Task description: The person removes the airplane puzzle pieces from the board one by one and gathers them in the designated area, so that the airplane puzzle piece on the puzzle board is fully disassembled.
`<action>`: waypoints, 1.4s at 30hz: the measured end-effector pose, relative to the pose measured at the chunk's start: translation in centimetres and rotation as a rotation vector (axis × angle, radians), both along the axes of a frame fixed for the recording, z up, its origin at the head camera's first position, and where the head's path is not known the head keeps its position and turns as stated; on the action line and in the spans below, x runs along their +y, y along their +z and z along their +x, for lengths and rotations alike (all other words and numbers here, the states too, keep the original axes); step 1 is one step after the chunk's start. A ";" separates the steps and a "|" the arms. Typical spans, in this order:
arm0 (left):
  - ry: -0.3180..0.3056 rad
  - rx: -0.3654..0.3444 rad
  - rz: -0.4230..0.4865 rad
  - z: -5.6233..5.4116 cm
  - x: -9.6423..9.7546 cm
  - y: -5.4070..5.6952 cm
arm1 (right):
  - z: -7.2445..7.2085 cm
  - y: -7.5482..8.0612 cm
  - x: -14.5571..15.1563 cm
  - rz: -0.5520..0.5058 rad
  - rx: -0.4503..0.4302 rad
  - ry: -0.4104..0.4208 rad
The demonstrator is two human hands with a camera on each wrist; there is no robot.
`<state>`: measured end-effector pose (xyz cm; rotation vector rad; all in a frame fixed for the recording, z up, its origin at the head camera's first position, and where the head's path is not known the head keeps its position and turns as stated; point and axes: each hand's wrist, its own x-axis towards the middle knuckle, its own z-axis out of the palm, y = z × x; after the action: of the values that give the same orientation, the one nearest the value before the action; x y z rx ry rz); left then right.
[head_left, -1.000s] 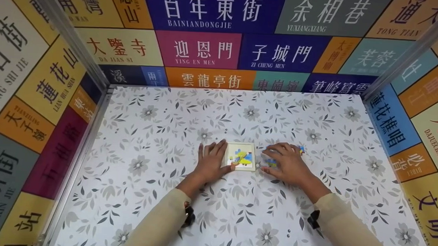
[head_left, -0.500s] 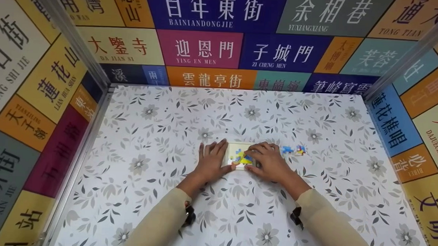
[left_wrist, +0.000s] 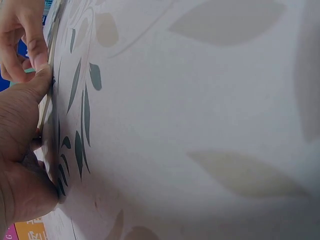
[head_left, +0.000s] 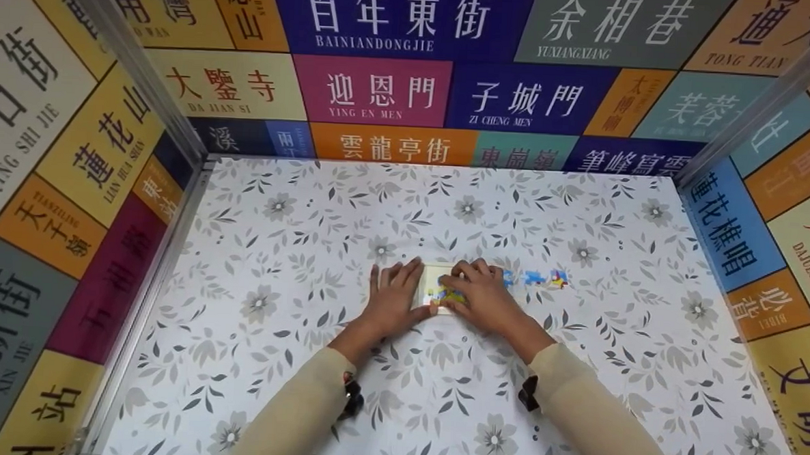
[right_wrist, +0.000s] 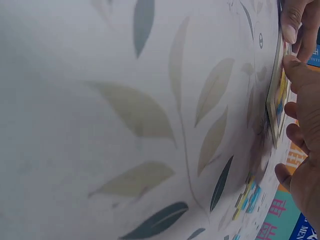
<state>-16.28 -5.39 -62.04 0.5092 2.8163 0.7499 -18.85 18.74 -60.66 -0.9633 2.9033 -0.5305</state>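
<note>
A small jigsaw puzzle board point(head_left: 432, 272), pale-framed with a yellow and blue picture, lies flat mid-table. Along its left side my left hand point(head_left: 393, 299) holds it, index fingertip by the far corner and thumb on the near edge. Over its right half my right hand point(head_left: 481, 292) bends its fingers and thumb down onto the picture, pinching a puzzle piece mostly hidden beneath them. In the right wrist view, the right thumb point(right_wrist: 295, 70) is close to the left thumb at the board's edge point(right_wrist: 272, 107).
To the right of the board, loose puzzle pieces lie in a row: a blue one point(head_left: 507, 278), another blue one point(head_left: 534, 277) and a multicoloured one point(head_left: 558, 279). A floral cloth point(head_left: 337, 211) covers the table. Walls printed with Chinese signs point(head_left: 370, 89) enclose the back and sides.
My right hand has moved left from the loose pieces onto the board's right half, uncovering the row of pieces. The left hand stays at the board's left side.
</note>
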 end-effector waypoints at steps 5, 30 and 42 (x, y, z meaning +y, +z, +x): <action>-0.006 0.019 0.017 0.1 0.0 0.1 | 0.0 0.2 -0.5 -0.034 -0.016 -0.012; -0.009 0.034 0.035 0.2 -0.2 0.0 | -0.3 1.0 -1.8 -0.008 -0.130 -0.107; 0.016 -0.007 -0.029 0.1 0.1 -0.1 | -0.3 1.4 -2.3 0.009 -0.166 -0.153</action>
<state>-16.19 -5.31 -62.11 0.4788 2.8241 0.7118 -19.18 16.39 -59.27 -0.6649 2.8400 -0.5744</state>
